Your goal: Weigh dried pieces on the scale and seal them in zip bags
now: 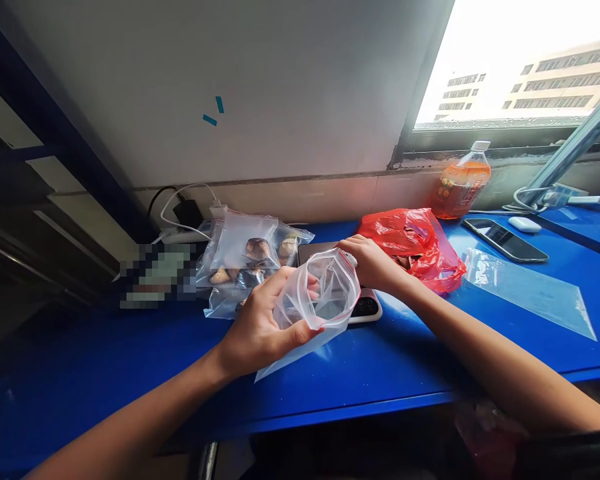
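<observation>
A clear zip-lock bag (325, 320) is held above the blue desk, its round mouth spread wide and facing up toward me. Round its near left side, my left hand (265, 327) is closed, with the thumb along the front rim. My right hand (370, 261) has bent fingers at the far right corner of the rim and appears to pinch it; its fingertips are partly hidden. Nothing shows inside the bag. Behind my left hand lie several filled zip-lock bags (235, 233) with brownish pieces in them. A red plastic bag (405, 230) rests just beyond my right hand.
A phone in a pale case (373, 308) lies partly under the held bag. On the right of the blue desk (380, 373) are a flat zip-lock bag (535, 297), a dark phone (505, 240), a white earbud case (525, 225) and a bottle of orange drink (463, 187).
</observation>
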A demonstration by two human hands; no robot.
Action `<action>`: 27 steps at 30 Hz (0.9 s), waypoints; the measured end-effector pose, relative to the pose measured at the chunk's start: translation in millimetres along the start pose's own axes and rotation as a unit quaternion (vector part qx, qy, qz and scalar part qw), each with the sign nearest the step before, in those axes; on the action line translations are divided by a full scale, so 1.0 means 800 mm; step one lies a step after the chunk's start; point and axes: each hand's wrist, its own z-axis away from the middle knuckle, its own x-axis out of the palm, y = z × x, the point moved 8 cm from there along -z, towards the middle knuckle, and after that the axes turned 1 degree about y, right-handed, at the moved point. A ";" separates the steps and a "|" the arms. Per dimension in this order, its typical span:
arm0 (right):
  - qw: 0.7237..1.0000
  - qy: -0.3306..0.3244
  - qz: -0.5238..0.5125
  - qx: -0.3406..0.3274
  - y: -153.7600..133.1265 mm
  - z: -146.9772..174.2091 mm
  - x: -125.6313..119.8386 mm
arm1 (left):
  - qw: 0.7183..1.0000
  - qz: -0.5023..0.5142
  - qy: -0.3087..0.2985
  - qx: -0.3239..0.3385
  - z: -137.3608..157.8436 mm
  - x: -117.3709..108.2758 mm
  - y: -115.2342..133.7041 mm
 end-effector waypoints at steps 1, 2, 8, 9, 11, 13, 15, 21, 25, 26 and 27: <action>1.000 0.017 -0.007 -0.004 -0.003 0.001 -0.009 | 1.000 -0.002 0.000 0.001 0.000 0.000 0.001; 0.999 0.044 -0.018 -0.011 -0.009 0.002 -0.023 | 1.000 -0.003 0.001 0.003 0.000 0.001 0.002; 0.963 0.217 -0.110 -0.111 -0.087 0.025 -0.126 | 1.000 -0.015 0.000 0.026 -0.001 0.003 0.012; 0.966 0.192 -0.101 -0.138 -0.104 0.027 -0.128 | 0.999 -0.017 0.001 0.027 -0.001 0.003 0.012; 0.972 0.134 -0.086 -0.172 -0.124 0.031 -0.122 | 1.000 -0.019 0.007 0.023 -0.001 0.001 0.009; 0.973 0.116 -0.102 -0.172 -0.122 0.033 -0.114 | 0.999 -0.023 0.015 0.019 -0.001 -0.001 0.006; 0.969 0.157 -0.149 -0.116 -0.098 0.031 -0.110 | 1.000 -0.018 0.016 0.016 -0.001 -0.004 0.004; 0.992 0.111 -0.051 0.038 -0.040 0.011 -0.029 | 0.998 0.000 0.051 0.043 -0.005 -0.027 0.013; 0.998 0.022 0.025 0.050 -0.034 -0.001 0.021 | 0.992 0.030 0.090 0.086 -0.003 -0.046 0.026; 0.998 0.026 0.022 0.053 -0.032 -0.003 0.023 | 0.991 0.034 0.091 0.091 -0.003 -0.047 0.028; 0.998 0.030 0.019 0.056 -0.028 -0.004 0.023 | 0.991 0.034 0.090 0.093 -0.003 -0.048 0.028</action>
